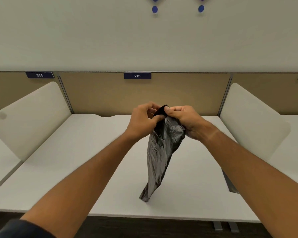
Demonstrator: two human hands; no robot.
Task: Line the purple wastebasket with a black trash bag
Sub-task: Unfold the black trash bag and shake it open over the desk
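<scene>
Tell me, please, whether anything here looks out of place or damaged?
Nothing looks damaged. Both hands, left and right, pinch the top of the bag, which hangs crumpled and unopened over the desk. No wastebasket is in view.

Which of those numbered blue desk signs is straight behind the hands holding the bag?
The sign reading 215, centred on the tan partition above both hands and the black trash bag. The 214 sign sits far left; a third at the right edge is cut off.
</scene>
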